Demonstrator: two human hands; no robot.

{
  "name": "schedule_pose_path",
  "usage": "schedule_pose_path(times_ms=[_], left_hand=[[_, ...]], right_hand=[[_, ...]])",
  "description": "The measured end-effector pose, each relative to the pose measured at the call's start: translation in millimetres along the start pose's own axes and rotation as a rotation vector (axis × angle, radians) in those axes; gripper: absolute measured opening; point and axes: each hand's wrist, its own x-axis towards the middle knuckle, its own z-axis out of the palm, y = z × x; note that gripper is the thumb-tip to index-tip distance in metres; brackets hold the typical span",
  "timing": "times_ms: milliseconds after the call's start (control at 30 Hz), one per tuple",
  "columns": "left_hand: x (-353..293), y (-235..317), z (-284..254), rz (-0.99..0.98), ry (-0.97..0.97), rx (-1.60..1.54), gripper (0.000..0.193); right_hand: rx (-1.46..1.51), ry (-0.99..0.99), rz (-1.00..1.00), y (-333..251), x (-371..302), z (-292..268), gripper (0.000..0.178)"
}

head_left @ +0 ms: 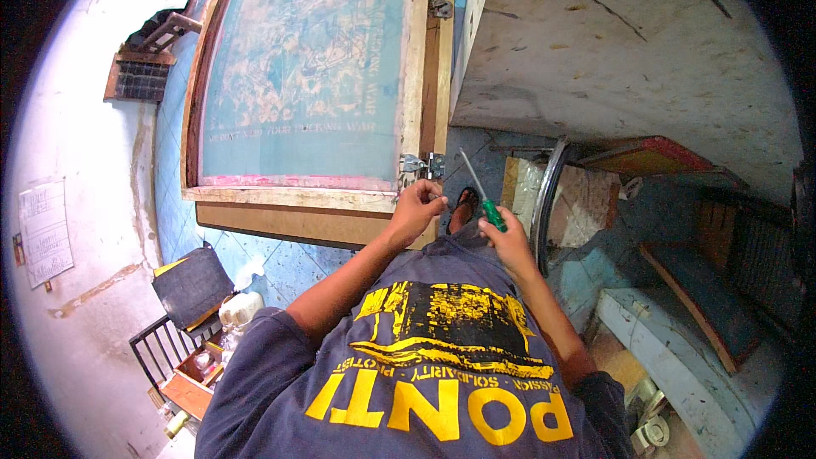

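Note:
My right hand is wrapped round the green handle of a screwdriver, its metal shaft pointing up and to the left. Thumb and fingers of my left hand are pinched together at the near right corner of a wooden screen-printing frame; whatever they hold is too small to make out. Just beyond those fingertips, a metal hinge clamp sits on the frame's right side. A second hinge clamp is farther up the same side. Blue-green mesh with a pale design fills the frame.
A board lies under the frame. To the right rises a large stained pale panel, with a curved black-and-silver rim below it. A dark chair and an orange-topped box stand at lower left. Blue tiles cover the floor.

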Motion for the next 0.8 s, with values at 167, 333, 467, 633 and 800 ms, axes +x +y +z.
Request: schedule_pose_path(times_ms=[167, 333, 467, 633, 800], left_hand=[[11.0, -4.6, -26.4, 0.168, 0.26, 0.446, 0.048], [24.0, 3.4, -37.1, 0.218, 0.276, 0.63, 0.049], [26.0, 6.3, -33.8, 0.168, 0.304, 0.698, 0.044], [25.7, 2.2, -29.2, 0.213, 0.395, 0.726, 0.043], [31.6, 5.7, -33.9, 0.272, 0.405, 0.815, 0.04]], right_hand=[[0.023, -0.003, 0.045, -7.8, 21.1, 19.0, 0.027], [-0.024, -0.046, -0.001, -5.9, 32.6, 23.5, 0.025], [-0.017, -0.106, 0.087, -3.7, 36.8, 20.1, 0.028], [-0.008, -0.094, 0.112, -5.5, 28.7, 16.6, 0.027], [-0.011, -0.07, 0.128, 5.3, 28.9, 10.3, 0.024]])
